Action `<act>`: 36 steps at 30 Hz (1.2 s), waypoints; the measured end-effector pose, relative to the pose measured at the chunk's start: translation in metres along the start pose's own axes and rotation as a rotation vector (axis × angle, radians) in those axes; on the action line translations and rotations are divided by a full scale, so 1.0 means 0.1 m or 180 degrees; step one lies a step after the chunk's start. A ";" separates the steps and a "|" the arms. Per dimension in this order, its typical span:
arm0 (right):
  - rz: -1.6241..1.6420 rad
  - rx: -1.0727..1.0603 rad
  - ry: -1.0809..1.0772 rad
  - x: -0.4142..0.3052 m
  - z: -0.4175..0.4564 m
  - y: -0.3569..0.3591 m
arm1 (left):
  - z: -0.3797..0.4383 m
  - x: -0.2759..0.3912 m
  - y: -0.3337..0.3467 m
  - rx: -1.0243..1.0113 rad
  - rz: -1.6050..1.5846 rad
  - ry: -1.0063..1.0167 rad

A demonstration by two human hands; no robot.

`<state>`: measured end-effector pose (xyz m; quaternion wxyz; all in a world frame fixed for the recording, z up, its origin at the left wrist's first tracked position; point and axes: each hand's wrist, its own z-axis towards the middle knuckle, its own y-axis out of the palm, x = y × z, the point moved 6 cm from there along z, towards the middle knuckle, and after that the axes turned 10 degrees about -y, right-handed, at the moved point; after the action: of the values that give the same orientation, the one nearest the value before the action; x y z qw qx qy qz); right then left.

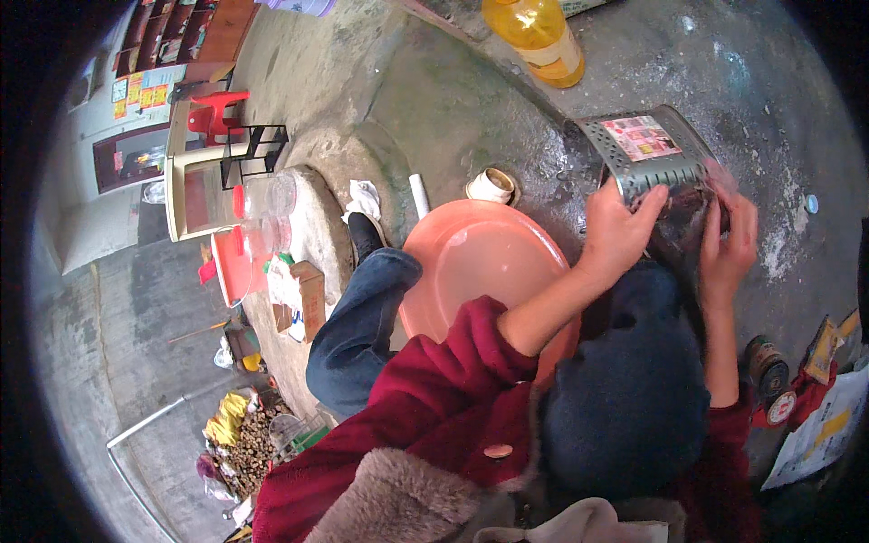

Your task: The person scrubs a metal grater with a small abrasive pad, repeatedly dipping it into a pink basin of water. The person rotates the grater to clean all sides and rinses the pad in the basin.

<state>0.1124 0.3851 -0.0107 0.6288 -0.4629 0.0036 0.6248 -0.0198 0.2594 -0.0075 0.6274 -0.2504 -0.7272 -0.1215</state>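
My left hand point(616, 220) grips the near left edge of a perforated metal box point(597, 136), its thumb lying along the slotted side. The box is tilted on the wet floor and bears a printed label. At the box's right side is my right hand point(730, 231), fingers curled over the edge at a dark, reddish, partly blurred part; what exactly they hold cannot be told. A pink plastic basin point(475, 265) sits to the left, partly under my left forearm.
Behind the box stands a bottle of yellow liquid point(543, 47). A white pipe stub point(492, 184) rises beside the basin, near a short white tube point(419, 195). Dark round cans point(767, 370) lie at right. Clear jars with red lids point(265, 197) and a cardboard box point(309, 298) are at left.
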 end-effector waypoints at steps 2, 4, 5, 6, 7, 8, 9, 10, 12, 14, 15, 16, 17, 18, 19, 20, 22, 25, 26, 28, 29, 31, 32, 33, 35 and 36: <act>-0.0058 -0.0086 -0.0099 0.00 0.19 0.08 | 0.02 -0.05 -0.03 -0.0087 -0.0270 -0.0315; -0.0044 -0.0203 -0.0186 -0.06 0.46 0.16 | 0.12 -0.01 -0.07 -0.0112 -0.0516 -0.0512; -0.0041 -0.0212 -0.0193 -0.09 0.50 0.18 | 0.17 -0.01 -0.08 -0.0090 -0.0807 -0.0611; -0.0007 -0.0191 -0.0201 -0.12 0.55 0.21 | 0.23 0.00 -0.12 -0.0044 -0.0901 -0.0781; 0.0024 -0.0172 -0.0211 -0.12 0.56 0.23 | 0.27 0.00 -0.16 0.0001 -0.0996 -0.0955; -0.0082 -0.0061 -0.0358 -0.15 0.47 0.20 | 0.30 0.02 -0.14 -0.0158 -0.1364 -0.0859; -0.0028 -0.0044 -0.0314 -0.15 0.40 0.21 | 0.36 0.01 -0.18 -0.0118 -0.1444 -0.0901; -0.0002 -0.0050 -0.0259 -0.12 0.28 0.20 | 0.40 -0.03 -0.20 -0.0093 -0.1540 -0.0976; 0.0140 -0.0214 -0.0047 -0.02 -0.07 0.21 | 0.40 0.05 -0.24 -0.0046 -0.1613 -0.1466; 0.0377 -0.0486 0.0224 0.16 -0.40 0.31 | 0.41 -0.05 -0.26 -0.0126 -0.1486 -0.1287; 0.0339 -0.0283 0.0205 0.13 -0.32 0.27 | 0.44 -0.06 -0.28 -0.0127 -0.1402 -0.1185; 0.0258 -0.0136 0.0222 0.05 -0.24 0.13 | 0.45 -0.08 -0.30 -0.0093 -0.1329 -0.1072; 0.0176 0.0009 0.0236 -0.02 -0.18 0.01 | 0.41 -0.11 -0.31 -0.0094 -0.1376 -0.1142; 0.0290 0.0086 0.0349 0.01 -0.12 -0.02 | 0.41 -0.08 -0.31 -0.0117 -0.1412 -0.1150; 0.0365 0.0154 0.0399 0.05 -0.04 -0.03 | 0.41 -0.06 -0.30 -0.0137 -0.1449 -0.1157; 0.0444 0.0219 0.0446 0.09 0.04 -0.03 | 0.40 -0.05 -0.29 -0.0136 -0.1384 -0.1078; 0.0696 0.0345 0.0566 0.13 0.16 -0.05 | 0.39 -0.04 -0.26 -0.0163 -0.1398 -0.1090; 0.1045 0.0669 0.0652 0.19 0.23 -0.03 | 0.39 -0.03 -0.25 -0.0214 -0.1469 -0.1125; 0.1189 0.0675 0.0788 0.19 0.24 -0.02 | 0.39 -0.02 -0.25 -0.0233 -0.1500 -0.1139; 0.1652 0.0763 0.1275 0.26 0.20 0.05 | 0.39 0.02 -0.23 -0.0248 -0.1578 -0.1541; 0.1881 0.0809 0.1518 0.31 0.17 0.09 | 0.39 0.06 -0.22 -0.0258 -0.1615 -0.1743; 0.1941 0.0810 0.1598 0.37 0.15 0.13 | 0.40 0.14 -0.24 -0.0274 -0.1519 -0.1956; 0.1967 0.0812 0.1637 0.40 0.14 0.14 | 0.41 0.16 -0.23 -0.0360 -0.1534 -0.1988; 0.1928 0.0835 0.1622 0.41 0.13 0.15 | 0.40 0.17 -0.22 -0.0427 -0.1546 -0.2017; 0.1847 0.0883 0.1591 0.43 0.11 0.13 | 0.42 0.12 -0.22 -0.0436 -0.1364 -0.1649; 0.1674 0.0797 0.1444 0.43 0.12 0.10 | 0.40 0.10 -0.19 -0.0400 -0.1223 -0.1494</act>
<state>0.1075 0.4232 -0.0344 0.4816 -0.4924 0.3381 0.6413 -0.0649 0.2647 -0.0025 0.3912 -0.1678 -0.8773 -0.2216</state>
